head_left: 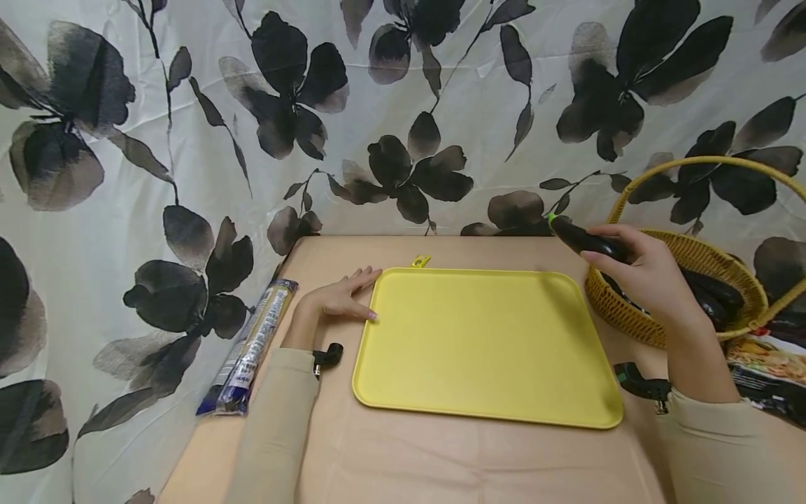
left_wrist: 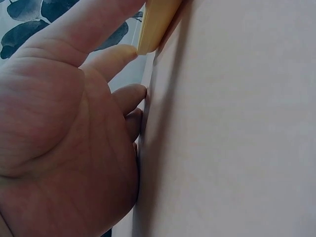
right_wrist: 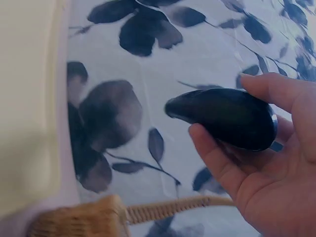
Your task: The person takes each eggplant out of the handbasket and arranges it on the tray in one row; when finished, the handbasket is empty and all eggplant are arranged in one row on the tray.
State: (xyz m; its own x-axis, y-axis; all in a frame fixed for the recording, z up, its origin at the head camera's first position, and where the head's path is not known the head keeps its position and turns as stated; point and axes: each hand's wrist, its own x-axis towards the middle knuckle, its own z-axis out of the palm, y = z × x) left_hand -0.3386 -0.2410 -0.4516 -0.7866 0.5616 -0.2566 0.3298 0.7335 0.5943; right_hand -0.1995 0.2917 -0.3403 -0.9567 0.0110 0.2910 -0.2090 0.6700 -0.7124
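Observation:
My right hand [head_left: 655,280] holds a dark, glossy eggplant [head_left: 588,238] with a green tip, gripping it between thumb and fingers. It is raised near the basket, over the back right corner of the yellow tray [head_left: 485,350]. In the right wrist view the eggplant [right_wrist: 232,118] lies across the fingers, its narrow end pointing away from the palm. At the tray's left edge, my left hand [head_left: 340,297] rests with its fingers extended, thumb and fingertips touching the rim. The left wrist view shows its palm [left_wrist: 64,133] beside the table, fingertips at the tray's corner [left_wrist: 155,24].
A wicker basket [head_left: 620,304] with a tall handle stands right of the tray, holding more dark glossy eggplants [head_left: 711,297]. A long printed packet [head_left: 252,350] lies at the left table edge. A yellow tab [head_left: 420,261] shows behind the tray. A printed package [head_left: 771,371] lies at right.

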